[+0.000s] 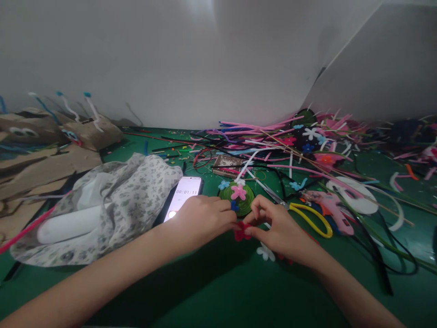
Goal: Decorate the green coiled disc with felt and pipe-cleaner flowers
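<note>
My left hand (213,218) and my right hand (273,225) meet low in the middle, both pinching a red pipe-cleaner flower (241,232) between their fingertips. Just beyond it lies a round green coiled pipe-cleaner piece (247,207). On that coil sit a pink flower (238,192), a blue flower (234,206) and a light blue flower (223,185). A white flower (265,252) rests on the table below my right hand, with some red bits partly hidden under the wrist.
Right of my hands lie yellow-handled scissors (309,223) and a pink glue gun (327,207). A phone (186,191) showing a timer is at left, beside a patterned cloth (136,200). Behind are a small box of beads (227,165) and heaped pipe cleaners (252,130). Cardboard figures (92,132) stand far left.
</note>
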Tool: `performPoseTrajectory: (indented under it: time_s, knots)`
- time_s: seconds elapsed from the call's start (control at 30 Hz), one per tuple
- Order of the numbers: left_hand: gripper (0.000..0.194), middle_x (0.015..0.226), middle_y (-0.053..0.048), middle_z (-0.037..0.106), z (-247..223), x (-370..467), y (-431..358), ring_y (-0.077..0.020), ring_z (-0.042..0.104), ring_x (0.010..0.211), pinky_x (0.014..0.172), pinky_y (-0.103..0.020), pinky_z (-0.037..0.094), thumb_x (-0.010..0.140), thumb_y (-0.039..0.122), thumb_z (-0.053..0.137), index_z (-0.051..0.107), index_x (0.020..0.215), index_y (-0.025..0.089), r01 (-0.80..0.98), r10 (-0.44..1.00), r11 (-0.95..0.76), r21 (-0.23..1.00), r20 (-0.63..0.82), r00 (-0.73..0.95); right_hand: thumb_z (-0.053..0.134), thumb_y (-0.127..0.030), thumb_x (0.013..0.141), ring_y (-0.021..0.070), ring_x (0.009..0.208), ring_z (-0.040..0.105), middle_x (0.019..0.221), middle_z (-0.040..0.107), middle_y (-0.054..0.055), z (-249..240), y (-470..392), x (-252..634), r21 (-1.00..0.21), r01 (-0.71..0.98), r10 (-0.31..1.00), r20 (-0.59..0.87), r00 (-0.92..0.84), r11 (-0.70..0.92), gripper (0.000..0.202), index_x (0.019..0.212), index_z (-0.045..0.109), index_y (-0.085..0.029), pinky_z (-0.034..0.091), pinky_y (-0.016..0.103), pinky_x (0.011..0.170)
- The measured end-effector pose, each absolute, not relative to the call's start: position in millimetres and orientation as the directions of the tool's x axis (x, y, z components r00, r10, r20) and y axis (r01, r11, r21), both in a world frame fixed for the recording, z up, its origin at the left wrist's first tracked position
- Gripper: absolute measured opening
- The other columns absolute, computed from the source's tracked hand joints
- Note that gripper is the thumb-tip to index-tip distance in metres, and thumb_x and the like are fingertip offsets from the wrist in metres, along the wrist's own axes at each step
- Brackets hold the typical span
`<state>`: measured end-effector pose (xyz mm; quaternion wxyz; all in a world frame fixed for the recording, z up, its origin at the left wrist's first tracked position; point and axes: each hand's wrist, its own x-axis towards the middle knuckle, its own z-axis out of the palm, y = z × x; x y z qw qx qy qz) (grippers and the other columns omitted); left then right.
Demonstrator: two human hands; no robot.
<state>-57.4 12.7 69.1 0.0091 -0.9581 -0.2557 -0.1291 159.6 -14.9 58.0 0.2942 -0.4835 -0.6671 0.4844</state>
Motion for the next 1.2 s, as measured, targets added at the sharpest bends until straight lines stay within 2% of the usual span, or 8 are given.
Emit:
performPoseTrajectory:
  time_s: [0.2, 0.3, 0.4, 0.5, 0.67, 0.97, 1.1, 1.2]
  knots:
    - [0.025, 0.086, -0.001, 0.067, 71, -65, 25, -0.0117, 0.06, 0.076, 0.066, -0.02, 0.039, 0.097, 0.034, 0.049, 0.07, 0.094, 0.022, 0.303, 0.532, -0.733, 0.609, 0.236, 0.813, 0.071, -0.013, 0.076, 0.0166, 0.074, 0.069, 0.081, 0.072, -0.001, 77, -21, 165, -0.996, 0.051, 0.851, -0.084, -0.518, -0.067, 0.042, 0.076, 0.031, -0.026, 0.051, 0.029, 0.067]
    - [0.028, 0.075, -0.001, 0.063, 56, -55, 15, -0.0117, 0.057, 0.069, 0.064, -0.021, 0.041, 0.096, 0.036, 0.05, 0.068, 0.085, 0.017, 0.219, 0.671, -0.493, 0.842, 0.207, 0.712, 0.076, -0.018, 0.075, 0.0159, 0.07, 0.069, 0.081, 0.072, -0.001, 76, -21, 165, -0.996, -0.079, 0.88, 0.011, -0.475, -0.03, 0.045, 0.075, 0.032, -0.025, 0.051, 0.028, 0.064]
    - [0.034, 0.065, 0.002, 0.054, 37, -37, -3, -0.0104, 0.05, 0.058, 0.053, -0.021, 0.037, 0.094, 0.044, 0.05, 0.064, 0.081, 0.017, 0.15, 0.832, -0.161, 0.976, 0.052, 0.553, 0.08, -0.019, 0.071, 0.0139, 0.07, 0.068, 0.077, 0.071, -0.003, 70, -18, 161, -0.985, -0.151, 0.95, 0.124, -0.286, 0.083, 0.047, 0.074, 0.034, -0.025, 0.051, 0.026, 0.064]
    - [0.036, 0.057, 0.006, 0.047, 27, -23, -19, -0.0091, 0.042, 0.05, 0.047, -0.021, 0.032, 0.093, 0.049, 0.049, 0.06, 0.08, 0.017, 0.067, 0.904, -0.001, 0.998, -0.028, 0.427, 0.083, -0.019, 0.067, 0.0132, 0.068, 0.067, 0.075, 0.071, -0.004, 62, -17, 155, -0.974, -0.186, 0.98, 0.153, -0.124, 0.128, 0.05, 0.07, 0.033, -0.024, 0.052, 0.026, 0.065]
    - [0.035, 0.055, 0.006, 0.047, 30, -15, -22, -0.0085, 0.04, 0.051, 0.048, -0.021, 0.029, 0.092, 0.046, 0.052, 0.058, 0.072, 0.017, 0.136, 0.942, -0.052, 0.989, 0.003, 0.336, 0.084, -0.019, 0.062, 0.0142, 0.067, 0.067, 0.073, 0.072, -0.003, 49, -18, 148, -0.971, -0.193, 0.989, 0.128, 0.079, 0.141, 0.052, 0.068, 0.033, -0.024, 0.053, 0.026, 0.063]
    - [0.037, 0.043, 0.009, 0.033, 24, 0, -19, -0.0073, 0.029, 0.04, 0.041, -0.021, 0.021, 0.086, 0.05, 0.055, 0.06, 0.071, 0.016, -0.063, 0.893, 0.194, 0.979, -0.15, 0.425, 0.085, -0.021, 0.052, 0.0137, 0.062, 0.063, 0.064, 0.069, -0.005, 36, -14, 141, -0.941, -0.331, 0.984, 0.006, 0.175, 0.065, 0.057, 0.066, 0.029, -0.023, 0.051, 0.027, 0.063]
    - [0.037, 0.052, 0.005, 0.048, 20, -8, -8, -0.0088, 0.042, 0.047, 0.047, -0.021, 0.031, 0.085, 0.051, 0.057, 0.065, 0.076, 0.015, 0.005, 0.859, 0.171, 0.985, -0.152, 0.49, 0.084, -0.02, 0.053, 0.0124, 0.062, 0.061, 0.063, 0.068, -0.005, 41, -10, 151, -0.954, -0.298, 0.993, -0.01, 0.118, 0.026, 0.055, 0.061, 0.03, -0.022, 0.049, 0.025, 0.063]
    - [0.03, 0.087, -0.002, 0.064, 23, -24, 5, -0.0141, 0.056, 0.074, 0.062, -0.023, 0.042, 0.084, 0.047, 0.062, 0.068, 0.09, 0.018, 0.087, 0.855, 0.092, 0.992, -0.123, 0.504, 0.083, -0.017, 0.055, 0.0139, 0.064, 0.062, 0.068, 0.07, 0.0, 47, -5, 163, -0.986, -0.167, 1.0, 0.002, 0.018, 0.005, 0.049, 0.058, 0.035, -0.022, 0.047, 0.026, 0.062]
